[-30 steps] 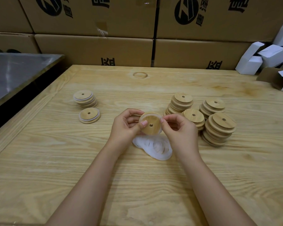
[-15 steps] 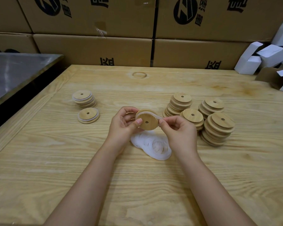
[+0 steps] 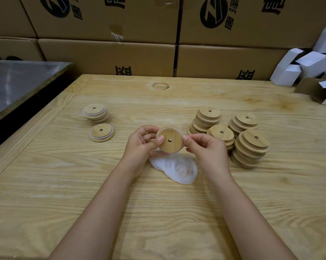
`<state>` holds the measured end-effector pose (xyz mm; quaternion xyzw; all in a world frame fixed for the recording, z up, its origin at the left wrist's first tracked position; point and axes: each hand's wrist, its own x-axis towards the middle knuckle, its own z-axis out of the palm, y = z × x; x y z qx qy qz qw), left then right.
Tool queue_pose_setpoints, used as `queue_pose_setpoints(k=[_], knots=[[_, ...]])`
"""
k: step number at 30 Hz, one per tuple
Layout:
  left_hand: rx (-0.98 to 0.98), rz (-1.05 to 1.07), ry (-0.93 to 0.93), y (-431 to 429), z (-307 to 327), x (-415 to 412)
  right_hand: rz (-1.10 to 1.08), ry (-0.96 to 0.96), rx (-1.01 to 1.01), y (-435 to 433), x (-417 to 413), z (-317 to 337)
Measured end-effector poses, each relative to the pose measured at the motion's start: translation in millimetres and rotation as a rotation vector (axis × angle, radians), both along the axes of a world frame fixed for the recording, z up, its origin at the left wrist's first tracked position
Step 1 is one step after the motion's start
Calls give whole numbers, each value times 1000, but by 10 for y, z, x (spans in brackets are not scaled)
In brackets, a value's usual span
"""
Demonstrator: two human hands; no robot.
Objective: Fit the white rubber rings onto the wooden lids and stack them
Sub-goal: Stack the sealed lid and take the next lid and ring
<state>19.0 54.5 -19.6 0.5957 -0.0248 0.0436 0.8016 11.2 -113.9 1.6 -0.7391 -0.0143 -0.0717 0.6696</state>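
Lid (image 3: 170, 139) held above surface (image 3: 64, 184), pinched betw. left hand (image 3: 139, 145) & right hand (image 3: 205, 149). White ring (image 3: 163, 129) partly seated at top edge. Advise: rotate lid, press ring evenly into groove.

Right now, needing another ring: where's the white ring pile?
Head view, table centre: the white ring pile lies below the held lid, flanked by left hand and right hand.

Even, moderately dim illumination is noted; soft shadows are cast beneath the lid stacks (image 3: 250, 149). Faint glare is seen on the metal surface (image 3: 17, 85). Edges are bowed by wide-angle distortion.
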Motion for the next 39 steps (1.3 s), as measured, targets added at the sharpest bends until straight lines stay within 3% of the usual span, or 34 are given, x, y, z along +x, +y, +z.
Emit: queue_pose_setpoints(k=[9, 14, 18, 27, 32, 39], knots=[[-2, 50, 84, -12, -8, 30, 22, -88, -317, 6, 5, -30], [-61, 79, 109, 1, 22, 34, 130, -96, -235, 8, -18, 27], [-116, 56, 178, -11, 71, 23, 130, -281, -352, 29, -58, 22], [-33, 65, 219, -39, 124, -8, -142, -821, -796, -37, -18, -64], [47, 69, 201, -68, 155, -10, -197, -1131, -927, -33, -13, -58], [-48, 86, 236, -64, 171, -15, -232, -1145, -881, 6, -37, -40]])
